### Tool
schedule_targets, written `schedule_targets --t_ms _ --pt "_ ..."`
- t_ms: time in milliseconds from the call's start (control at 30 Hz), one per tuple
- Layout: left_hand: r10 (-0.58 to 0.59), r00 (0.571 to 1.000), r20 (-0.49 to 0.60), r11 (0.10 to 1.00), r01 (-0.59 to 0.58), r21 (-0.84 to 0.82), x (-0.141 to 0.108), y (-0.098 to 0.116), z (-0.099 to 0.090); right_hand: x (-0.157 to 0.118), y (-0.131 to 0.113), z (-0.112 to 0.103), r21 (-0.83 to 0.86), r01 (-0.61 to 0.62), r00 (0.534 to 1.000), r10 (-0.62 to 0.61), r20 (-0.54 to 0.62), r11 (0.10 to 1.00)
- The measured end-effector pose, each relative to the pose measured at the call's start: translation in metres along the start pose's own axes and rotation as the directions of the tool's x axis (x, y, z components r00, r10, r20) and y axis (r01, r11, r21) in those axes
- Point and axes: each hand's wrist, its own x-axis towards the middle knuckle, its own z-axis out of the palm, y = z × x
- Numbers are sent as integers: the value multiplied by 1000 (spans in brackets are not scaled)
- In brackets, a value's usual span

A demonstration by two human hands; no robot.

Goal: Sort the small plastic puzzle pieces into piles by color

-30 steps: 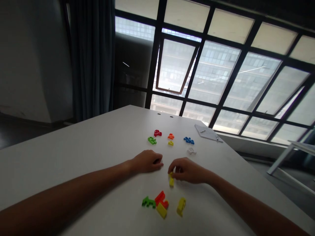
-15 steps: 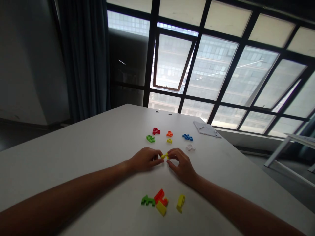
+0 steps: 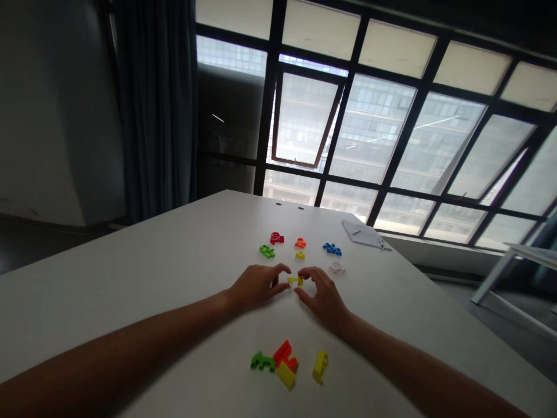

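A small yellow puzzle-like block (image 3: 295, 281) lies on the white table (image 3: 183, 261) between my two hands. My left hand (image 3: 259, 284) is on its left, thumb and index finger apart, with the thumb tip close to the block's left end. On the other side, my right hand (image 3: 322, 293) curves around the right end, its thumb and index finger spread. Whether a fingertip still touches the block is hard to make out. Nearer to me lie a green block (image 3: 263, 361), a red block (image 3: 284, 353), a yellow block (image 3: 286, 375) and another yellow block (image 3: 321, 367).
Beyond my hands sit small groups of pieces: red (image 3: 277, 238), light green (image 3: 267, 251), orange (image 3: 300, 243), yellow (image 3: 300, 255), blue (image 3: 332, 249) and white (image 3: 336, 267). A paper pad (image 3: 365, 235) with pens lies at the far right edge. Windows stand behind.
The fingers of both hands have opened away from the yellow block, which now lies between them and looks turned. The view has tipped slightly upward.
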Motion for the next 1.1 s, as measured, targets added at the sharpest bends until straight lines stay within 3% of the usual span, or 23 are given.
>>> schedule_targets --t_ms 133,267,433,500,533,567,600,667,700,767,833,900,1000,1100 --pt "-129 992 17 989 130 -75 3 -1 2 30 21 -3 -322 -110 980 157 124 940" --pt "-87 994 64 996 86 12 2 3 0 52 40 4 -509 -149 938 284 199 848" --pt "-69 993 98 997 64 51 0 7 -3 52 42 3 -461 -164 962 245 121 872" --pt "-77 992 103 996 73 50 1 7 -3 50 33 -12 -318 -155 971 203 123 935" --pt "-79 991 105 996 74 50 1 7 -3 48 25 -23 -215 -147 965 188 181 965" --pt "-81 991 105 996 76 51 1 7 -3 46 16 -36 -100 -148 943 171 285 984" --pt "-81 991 104 996 76 50 1 6 -2 43 6 -49 9 -160 885 139 443 987" --pt "-79 991 104 996 74 49 2 6 -1 32 -18 -75 143 -224 664 43 747 964" --pt "-78 992 102 996 73 49 2 5 0 25 -30 -85 172 -243 580 0 815 955" --pt "-72 992 103 997 67 49 2 5 0 10 -49 -96 211 -197 520 -80 851 957" --pt "-71 992 103 996 66 52 2 5 0 -1 -58 -94 240 -139 535 -131 835 961" --pt "-76 991 106 996 70 56 2 6 0 -4 -56 -84 250 -95 584 -150 797 964" --pt "-77 990 114 996 71 57 2 8 -2 7 -39 -65 162 -60 734 -67 676 985" --pt "-64 991 116 998 60 34 2 8 -2 20 -23 -42 42 -134 895 103 434 990"
